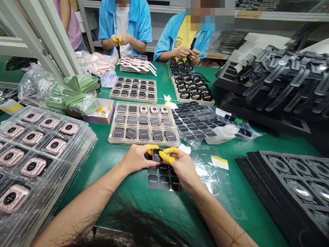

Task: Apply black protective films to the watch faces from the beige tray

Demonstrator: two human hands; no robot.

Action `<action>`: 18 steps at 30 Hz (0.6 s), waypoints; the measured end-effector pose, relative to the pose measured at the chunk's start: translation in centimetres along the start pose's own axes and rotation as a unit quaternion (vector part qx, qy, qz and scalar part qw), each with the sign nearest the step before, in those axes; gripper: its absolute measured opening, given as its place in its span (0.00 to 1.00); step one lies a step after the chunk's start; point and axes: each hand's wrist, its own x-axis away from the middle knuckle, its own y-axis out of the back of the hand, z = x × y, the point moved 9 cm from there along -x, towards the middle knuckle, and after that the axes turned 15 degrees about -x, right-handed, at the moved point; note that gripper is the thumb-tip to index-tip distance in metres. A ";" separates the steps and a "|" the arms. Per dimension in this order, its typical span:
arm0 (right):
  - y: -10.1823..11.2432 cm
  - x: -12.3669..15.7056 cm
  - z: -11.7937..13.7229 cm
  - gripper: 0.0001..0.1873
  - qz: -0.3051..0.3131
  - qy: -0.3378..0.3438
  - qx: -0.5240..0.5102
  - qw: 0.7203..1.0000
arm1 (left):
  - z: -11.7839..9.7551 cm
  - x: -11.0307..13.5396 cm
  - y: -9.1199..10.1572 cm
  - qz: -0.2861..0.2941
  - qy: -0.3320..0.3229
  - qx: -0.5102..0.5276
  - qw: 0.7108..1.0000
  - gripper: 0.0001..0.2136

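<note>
My left hand and my right hand meet just above the green table, both wearing yellow finger cots. Together they pinch a small black square watch body. Directly beneath them lies a clear sheet of black screen stickers. Just beyond my hands sits a beige tray with rows of black and pink watch bodies.
Stacked clear trays of pink watch cases fill the left. Black foam trays lie at right, black straps behind them. A white bottle lies on a sticker sheet. Two people in blue work across the table; green straps lie left.
</note>
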 end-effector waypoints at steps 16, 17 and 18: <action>0.5 0.0 -0.4 0.31 -0.010 0.020 0.001 1.000 | 0.0 0.0 0.1 0.001 0.002 0.006 1.000 0.24; 0.3 0.0 -0.3 0.32 0.000 0.026 0.007 1.000 | 0.0 0.0 0.3 0.000 0.002 0.010 1.000 0.24; 0.0 0.1 -0.1 0.35 0.018 0.031 0.016 0.999 | -0.1 0.0 0.3 0.003 -0.001 0.015 1.000 0.24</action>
